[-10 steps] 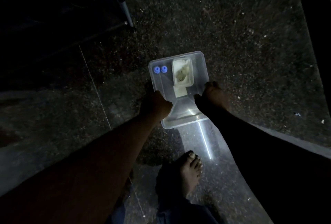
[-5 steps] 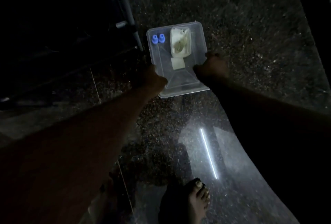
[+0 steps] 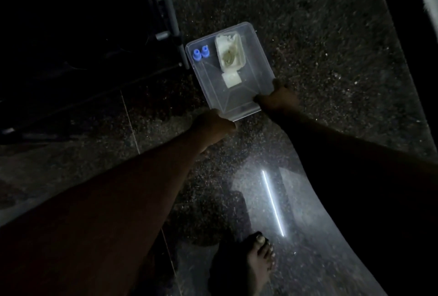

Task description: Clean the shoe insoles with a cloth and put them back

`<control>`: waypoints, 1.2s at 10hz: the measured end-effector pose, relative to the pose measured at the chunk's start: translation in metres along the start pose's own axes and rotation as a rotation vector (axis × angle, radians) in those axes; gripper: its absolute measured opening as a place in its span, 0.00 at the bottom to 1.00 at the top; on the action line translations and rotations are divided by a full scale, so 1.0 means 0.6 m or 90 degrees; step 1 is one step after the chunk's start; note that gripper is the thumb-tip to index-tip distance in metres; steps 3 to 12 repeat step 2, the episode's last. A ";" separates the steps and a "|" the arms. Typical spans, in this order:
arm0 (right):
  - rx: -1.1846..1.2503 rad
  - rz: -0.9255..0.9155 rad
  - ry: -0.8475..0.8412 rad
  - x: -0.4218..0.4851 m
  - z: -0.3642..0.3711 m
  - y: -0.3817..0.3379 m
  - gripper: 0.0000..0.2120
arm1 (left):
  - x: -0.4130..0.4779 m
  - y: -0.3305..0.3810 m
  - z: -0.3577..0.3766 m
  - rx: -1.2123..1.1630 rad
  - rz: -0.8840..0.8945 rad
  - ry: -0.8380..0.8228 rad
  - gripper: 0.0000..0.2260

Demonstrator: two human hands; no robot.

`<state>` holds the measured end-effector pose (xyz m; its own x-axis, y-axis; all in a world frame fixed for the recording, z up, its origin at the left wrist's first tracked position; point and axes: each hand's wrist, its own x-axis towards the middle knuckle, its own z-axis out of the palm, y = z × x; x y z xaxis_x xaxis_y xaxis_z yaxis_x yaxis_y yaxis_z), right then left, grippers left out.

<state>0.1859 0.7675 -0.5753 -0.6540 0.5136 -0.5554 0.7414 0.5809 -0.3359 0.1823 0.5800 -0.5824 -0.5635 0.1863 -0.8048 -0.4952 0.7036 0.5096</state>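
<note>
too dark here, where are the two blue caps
In the head view, the two blue caps sit side by side in the far left corner of the clear box, left of the white tray.

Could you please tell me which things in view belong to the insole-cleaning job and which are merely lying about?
Job: clear plastic box, gripped by left hand and right hand; inside it, white tub holding something crumpled, possibly the cloth; blue caps; small white block.
Lying about: grey metal pole; bare foot. No insoles in view.
</note>
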 end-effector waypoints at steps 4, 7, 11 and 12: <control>-0.081 -0.042 0.007 -0.107 -0.040 -0.008 0.32 | 0.053 -0.062 -0.032 0.076 0.098 0.069 0.43; -0.081 -0.042 0.007 -0.107 -0.040 -0.008 0.32 | 0.053 -0.062 -0.032 0.076 0.098 0.069 0.43; -0.081 -0.042 0.007 -0.107 -0.040 -0.008 0.32 | 0.053 -0.062 -0.032 0.076 0.098 0.069 0.43; -0.081 -0.042 0.007 -0.107 -0.040 -0.008 0.32 | 0.053 -0.062 -0.032 0.076 0.098 0.069 0.43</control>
